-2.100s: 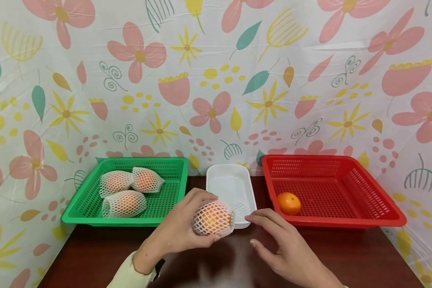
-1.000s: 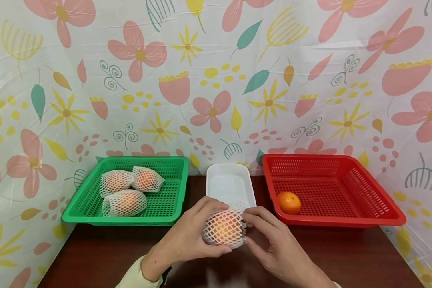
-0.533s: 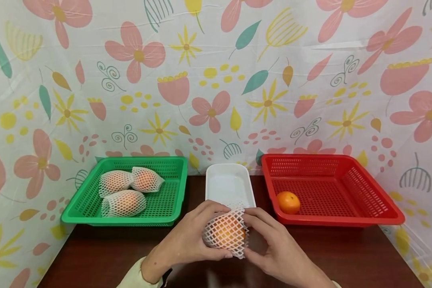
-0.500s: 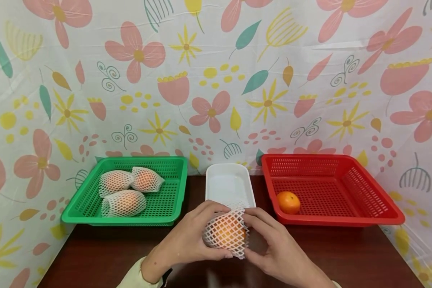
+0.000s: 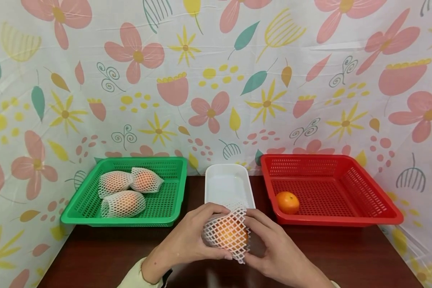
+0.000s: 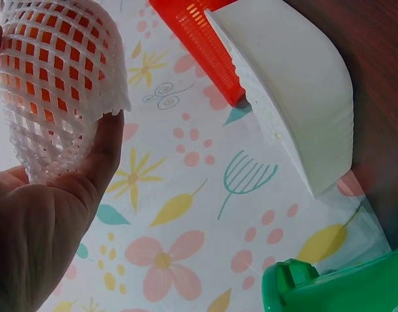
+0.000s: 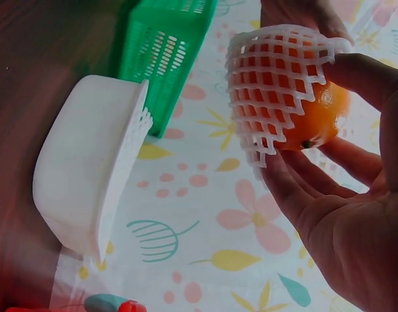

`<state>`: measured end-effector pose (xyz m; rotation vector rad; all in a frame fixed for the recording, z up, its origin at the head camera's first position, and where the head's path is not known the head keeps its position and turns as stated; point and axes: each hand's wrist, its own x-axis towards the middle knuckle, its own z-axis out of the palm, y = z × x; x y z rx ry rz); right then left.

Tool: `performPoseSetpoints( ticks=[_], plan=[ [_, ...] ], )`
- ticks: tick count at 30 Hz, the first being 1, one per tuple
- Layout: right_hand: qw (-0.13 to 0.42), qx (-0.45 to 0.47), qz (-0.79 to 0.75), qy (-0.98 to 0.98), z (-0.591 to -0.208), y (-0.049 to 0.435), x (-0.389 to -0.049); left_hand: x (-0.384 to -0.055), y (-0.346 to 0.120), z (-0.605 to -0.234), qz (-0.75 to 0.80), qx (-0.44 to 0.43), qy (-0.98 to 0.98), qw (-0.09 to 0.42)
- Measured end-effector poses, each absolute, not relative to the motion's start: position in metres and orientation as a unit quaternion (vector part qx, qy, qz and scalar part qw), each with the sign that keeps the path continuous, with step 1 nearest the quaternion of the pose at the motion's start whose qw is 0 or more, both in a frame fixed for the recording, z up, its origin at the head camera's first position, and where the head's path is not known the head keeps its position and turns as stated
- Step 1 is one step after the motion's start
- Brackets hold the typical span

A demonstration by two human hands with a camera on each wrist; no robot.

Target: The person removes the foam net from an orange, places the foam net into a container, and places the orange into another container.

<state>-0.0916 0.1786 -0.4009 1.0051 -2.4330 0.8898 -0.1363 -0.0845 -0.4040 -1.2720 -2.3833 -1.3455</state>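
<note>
An orange (image 7: 326,114) sits in a white foam net sleeve (image 5: 225,231), held low in front of the white tray (image 5: 228,184). From the left side, my left hand (image 5: 189,236) grips the sleeved fruit, fingers over the top and thumb underneath. My right hand (image 5: 273,250) is at the sleeve's mouth, its fingers and thumb holding the net's edge. In the right wrist view, bare peel shows where the net ends. The left wrist view shows the netted side against my left palm.
At the left stands a green basket (image 5: 124,222) with three netted fruits (image 5: 124,203). A red basket (image 5: 338,221) at the right holds one bare orange (image 5: 287,202). White netting lies in the tray's near end. All stand on a dark brown table (image 5: 129,248) before a floral cloth (image 5: 216,80).
My right hand has come to the sleeve and taken its edge. The fruit has moved slightly right and toward me, and the net's mouth has been drawn wider, with more peel showing.
</note>
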Motion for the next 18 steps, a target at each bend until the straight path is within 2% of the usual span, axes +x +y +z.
performPoseSetpoints(
  ticks=[18],
  plan=[
    [0.181, 0.351, 0.310, -0.865, -0.4009, 0.1748, -0.0890, -0.1347, -0.0813, -0.4058, -0.450, -0.429, -0.780, 0.066]
  ],
)
